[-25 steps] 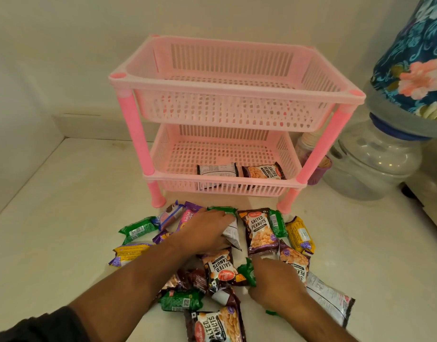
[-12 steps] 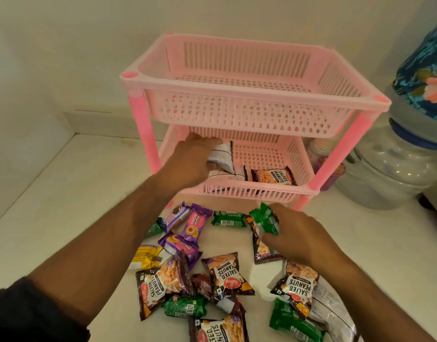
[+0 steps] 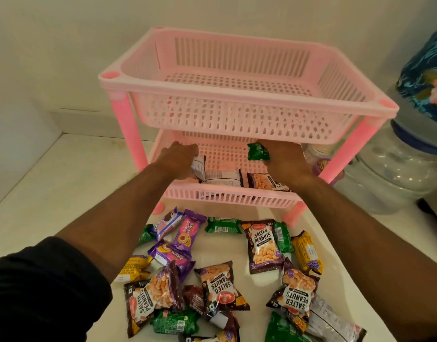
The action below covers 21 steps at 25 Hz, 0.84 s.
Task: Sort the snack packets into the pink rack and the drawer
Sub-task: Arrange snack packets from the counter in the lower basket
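A two-tier pink rack (image 3: 237, 91) stands at the back of the white counter; its top basket holds nothing. Both my hands reach into the lower basket (image 3: 227, 196). My left hand (image 3: 179, 159) grips a silver-backed packet (image 3: 198, 166) at the basket's left. My right hand (image 3: 284, 161) holds a green packet (image 3: 258, 151) over the basket's middle. Below them lie a silver packet (image 3: 222, 177) and a peanut packet (image 3: 264, 181). Several packets are scattered on the counter in front, among them a salted peanuts packet (image 3: 263, 245). No drawer is in view.
A clear water jar (image 3: 395, 169) with a floral cloth cover (image 3: 427, 77) stands right of the rack. A small purple-lidded container (image 3: 321, 164) sits behind the rack's right leg. White walls close the back and left.
My left hand carried the silver packet deeper into the lower basket. My right hand lifted the green packet from the counter pile up into the lower basket.
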Each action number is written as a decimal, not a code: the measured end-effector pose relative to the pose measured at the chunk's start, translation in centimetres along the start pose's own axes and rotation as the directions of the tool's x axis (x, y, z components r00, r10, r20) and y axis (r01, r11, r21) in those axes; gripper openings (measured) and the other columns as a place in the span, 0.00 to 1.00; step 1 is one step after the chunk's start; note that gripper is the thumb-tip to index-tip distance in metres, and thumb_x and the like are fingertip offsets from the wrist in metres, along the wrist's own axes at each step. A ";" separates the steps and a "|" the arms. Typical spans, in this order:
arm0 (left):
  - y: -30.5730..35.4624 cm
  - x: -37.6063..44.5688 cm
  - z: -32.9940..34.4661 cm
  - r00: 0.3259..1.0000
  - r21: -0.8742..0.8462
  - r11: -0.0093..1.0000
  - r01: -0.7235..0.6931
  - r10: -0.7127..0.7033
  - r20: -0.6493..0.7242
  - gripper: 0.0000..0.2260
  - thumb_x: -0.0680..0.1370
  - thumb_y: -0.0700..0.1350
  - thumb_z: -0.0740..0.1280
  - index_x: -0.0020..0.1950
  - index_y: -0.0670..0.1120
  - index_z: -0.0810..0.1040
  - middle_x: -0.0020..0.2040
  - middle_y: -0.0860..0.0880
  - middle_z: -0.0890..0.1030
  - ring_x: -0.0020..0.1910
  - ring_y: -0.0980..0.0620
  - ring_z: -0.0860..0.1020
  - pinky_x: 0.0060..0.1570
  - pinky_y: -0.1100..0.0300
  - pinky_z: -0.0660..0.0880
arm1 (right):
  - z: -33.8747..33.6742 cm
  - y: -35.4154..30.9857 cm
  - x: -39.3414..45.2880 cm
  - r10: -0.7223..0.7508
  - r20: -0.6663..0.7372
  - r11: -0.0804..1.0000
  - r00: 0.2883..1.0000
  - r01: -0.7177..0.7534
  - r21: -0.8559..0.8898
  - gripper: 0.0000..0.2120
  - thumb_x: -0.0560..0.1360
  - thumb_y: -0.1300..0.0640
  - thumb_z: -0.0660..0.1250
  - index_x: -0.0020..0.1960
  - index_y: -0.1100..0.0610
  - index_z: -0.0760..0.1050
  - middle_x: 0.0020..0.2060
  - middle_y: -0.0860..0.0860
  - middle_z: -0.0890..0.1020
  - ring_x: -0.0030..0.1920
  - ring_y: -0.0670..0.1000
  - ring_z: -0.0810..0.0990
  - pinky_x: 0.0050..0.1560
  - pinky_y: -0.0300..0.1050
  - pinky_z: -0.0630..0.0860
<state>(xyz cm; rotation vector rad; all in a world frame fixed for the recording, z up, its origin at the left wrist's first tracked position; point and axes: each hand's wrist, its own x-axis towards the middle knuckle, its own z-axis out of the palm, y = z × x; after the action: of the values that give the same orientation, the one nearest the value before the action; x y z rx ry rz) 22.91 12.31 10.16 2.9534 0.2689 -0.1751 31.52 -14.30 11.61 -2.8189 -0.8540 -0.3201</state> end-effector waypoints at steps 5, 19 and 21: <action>-0.9 0.5 0.9 0.992 0.053 0.998 0.037 -0.043 0.115 0.18 0.75 0.41 0.72 0.64 0.49 0.74 0.60 0.45 0.78 0.58 0.44 0.75 0.55 0.51 0.75 | 3.2 3.6 3.0 0.062 0.271 0.998 0.961 -0.063 -0.003 0.24 0.78 0.64 0.64 0.72 0.51 0.72 0.70 0.54 0.75 0.69 0.59 0.72 0.65 0.51 0.72; -0.8 2.6 3.3 0.968 0.034 0.992 0.122 -0.127 0.216 0.12 0.78 0.48 0.68 0.56 0.42 0.75 0.54 0.44 0.79 0.47 0.45 0.77 0.45 0.55 0.73 | 5.9 5.1 4.5 0.161 0.417 0.983 0.895 -0.109 -0.147 0.16 0.77 0.63 0.64 0.64 0.56 0.75 0.59 0.57 0.80 0.58 0.59 0.78 0.59 0.56 0.77; -1.1 2.9 3.4 0.960 0.034 0.991 0.126 -0.130 0.247 0.14 0.78 0.48 0.69 0.59 0.40 0.76 0.55 0.44 0.79 0.46 0.46 0.75 0.43 0.56 0.71 | 6.2 5.1 4.6 0.160 0.430 0.984 0.888 -0.108 -0.142 0.17 0.77 0.63 0.63 0.65 0.57 0.74 0.60 0.58 0.79 0.58 0.59 0.78 0.59 0.55 0.76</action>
<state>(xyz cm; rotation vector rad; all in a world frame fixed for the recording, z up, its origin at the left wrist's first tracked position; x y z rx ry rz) 25.16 13.27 6.28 2.8903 0.4243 -0.5632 39.09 -14.67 6.29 -3.0921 -0.7245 0.3172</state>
